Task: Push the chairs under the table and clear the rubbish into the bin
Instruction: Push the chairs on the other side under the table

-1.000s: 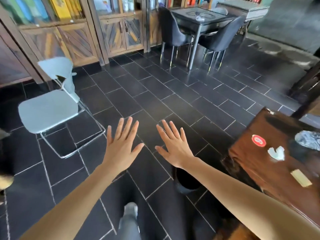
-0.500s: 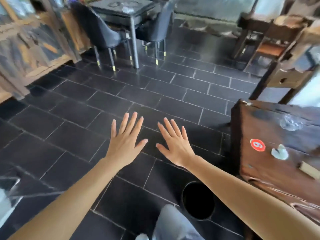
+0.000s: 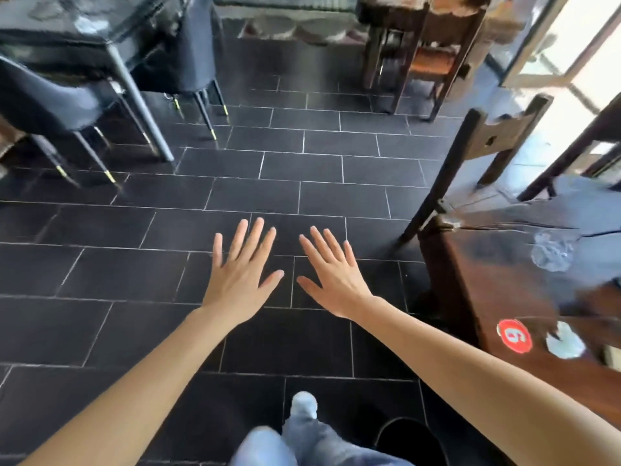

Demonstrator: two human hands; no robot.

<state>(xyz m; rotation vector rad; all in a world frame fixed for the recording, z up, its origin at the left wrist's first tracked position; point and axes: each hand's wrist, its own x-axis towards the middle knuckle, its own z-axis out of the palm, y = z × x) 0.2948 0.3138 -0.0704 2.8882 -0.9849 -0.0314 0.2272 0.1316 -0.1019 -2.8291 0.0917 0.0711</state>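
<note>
Over open floor (image 3: 302, 183), both empty hands spread beside the table (image 3: 504, 290) edge.

The dark tiled floor (image 3: 302, 169) lay bare in the middle, a wide free lane ahead of both flat, spread hands. At right the wooden table (image 3: 497, 284) closed that side, and a wooden chair (image 3: 484, 142) stood tilted just beyond its far corner. A black bin (image 3: 413, 438) sat low beside the table. At far left, dark chairs (image 3: 50, 102) and a grey table (image 3: 100, 35) blocked the way.
</note>
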